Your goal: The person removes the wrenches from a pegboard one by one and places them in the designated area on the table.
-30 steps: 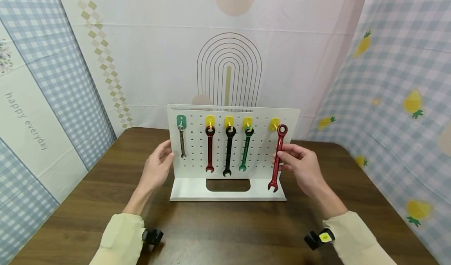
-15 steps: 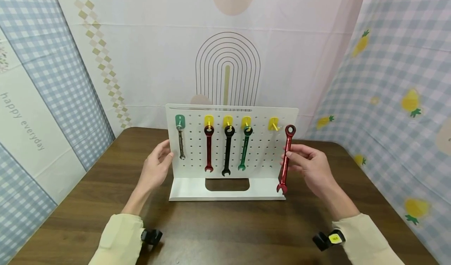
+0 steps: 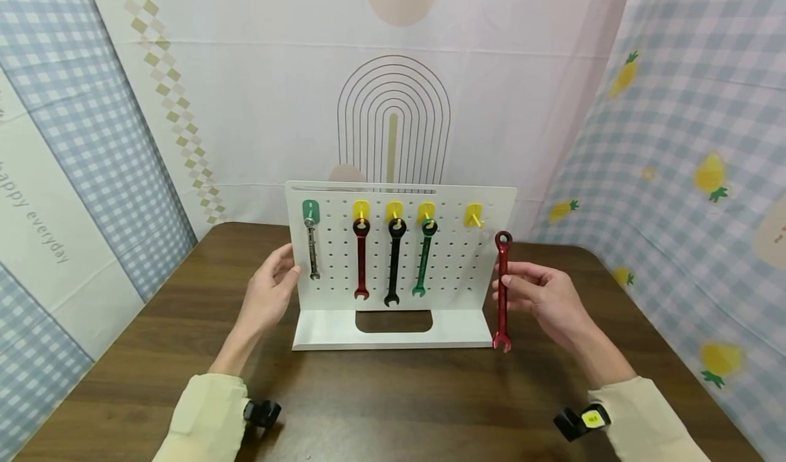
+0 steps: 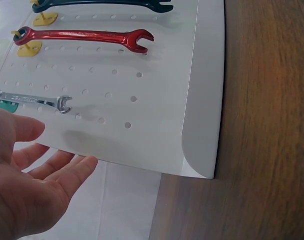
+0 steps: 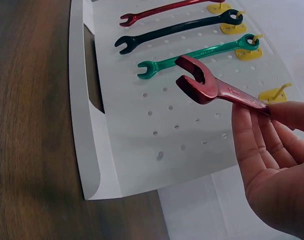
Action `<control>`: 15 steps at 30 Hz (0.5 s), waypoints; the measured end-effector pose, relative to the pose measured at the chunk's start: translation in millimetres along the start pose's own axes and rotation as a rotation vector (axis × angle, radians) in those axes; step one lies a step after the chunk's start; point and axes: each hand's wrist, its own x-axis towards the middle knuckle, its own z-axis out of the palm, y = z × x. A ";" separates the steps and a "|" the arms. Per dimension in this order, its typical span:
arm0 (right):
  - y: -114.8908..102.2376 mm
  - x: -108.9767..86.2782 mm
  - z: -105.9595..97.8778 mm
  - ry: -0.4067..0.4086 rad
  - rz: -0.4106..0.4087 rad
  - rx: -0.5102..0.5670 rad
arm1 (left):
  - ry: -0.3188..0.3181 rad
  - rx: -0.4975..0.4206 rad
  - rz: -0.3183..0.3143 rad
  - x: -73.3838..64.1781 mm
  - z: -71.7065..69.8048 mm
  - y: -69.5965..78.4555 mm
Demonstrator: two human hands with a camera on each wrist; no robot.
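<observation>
My right hand (image 3: 546, 298) pinches a red combination wrench (image 3: 502, 291) by the middle of its shank, off the pegboard's right side. The wrench hangs upright, ring end up; in the right wrist view its open jaw end (image 5: 201, 82) points away from the hand. My left hand (image 3: 270, 295) is at the left edge of the white pegboard (image 3: 454, 257), thumb in front and fingertips (image 4: 89, 162) right at the edge, with a gap between thumb and fingers. A small silver wrench (image 3: 312, 250) hangs nearest to it on a green hook (image 3: 311, 209).
Another red wrench (image 3: 361, 261), a black wrench (image 3: 394, 264) and a green wrench (image 3: 424, 261) hang from yellow hooks. The yellow hook (image 3: 473, 214) at the right carries nothing. The board stands on a brown wooden table (image 3: 393, 400), with patterned cloth (image 3: 258, 107) behind and at the sides.
My right hand has carried the red wrench off to the right, away from the rightmost yellow hook, and lowered it a little. The left hand keeps its place at the board's edge.
</observation>
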 end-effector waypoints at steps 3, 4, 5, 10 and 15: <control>3.6 -0.2 -4.1 -0.003 0.017 -0.027 | -0.004 0.003 0.003 -0.2 -0.2 -0.8; 4.9 -0.1 -5.5 -0.001 0.021 -0.031 | -0.003 0.002 0.003 -0.2 -0.2 -1.0; 6.2 -0.1 -6.9 -0.002 0.024 -0.039 | -0.004 0.003 0.004 -0.3 -0.3 -1.2; 12.9 0.0 -14.9 -0.003 0.037 -0.053 | -0.002 0.007 0.007 0.0 -1.0 -1.7; 20.1 -0.1 -24.8 -0.001 0.060 -0.057 | 0.012 0.001 0.014 1.7 -0.3 -1.4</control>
